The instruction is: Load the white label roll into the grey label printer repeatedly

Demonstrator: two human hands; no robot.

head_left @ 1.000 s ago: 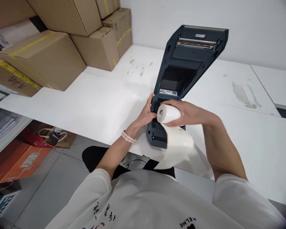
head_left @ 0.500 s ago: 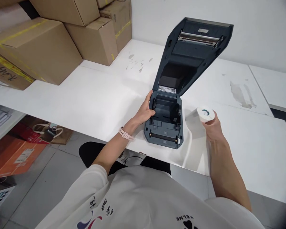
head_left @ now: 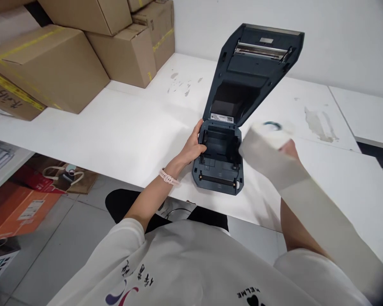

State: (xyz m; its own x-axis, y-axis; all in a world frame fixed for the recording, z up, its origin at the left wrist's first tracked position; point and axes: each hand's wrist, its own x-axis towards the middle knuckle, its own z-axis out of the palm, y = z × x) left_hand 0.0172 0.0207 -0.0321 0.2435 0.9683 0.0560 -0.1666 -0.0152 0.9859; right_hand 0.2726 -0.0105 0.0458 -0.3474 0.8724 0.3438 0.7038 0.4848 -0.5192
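On the white table [head_left: 147,123] your printer [head_left: 232,102] stands with its lid [head_left: 261,68] raised. The long paper strip [head_left: 315,208] trails loose in front of your right forearm; a quick swing could twist or crease it. The roll [head_left: 270,135], blurred, is just right of the printer's base. Your right hand [head_left: 290,148] is closed around it; a weak hold could let it unwind. Your left hand [head_left: 192,146] grips the base's left edge; if the lid drops, its thumb could be pinched.

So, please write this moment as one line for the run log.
left hand: grips label printer at left edge | right hand: holds paper roll, long strip unrolled | printer lid: raised
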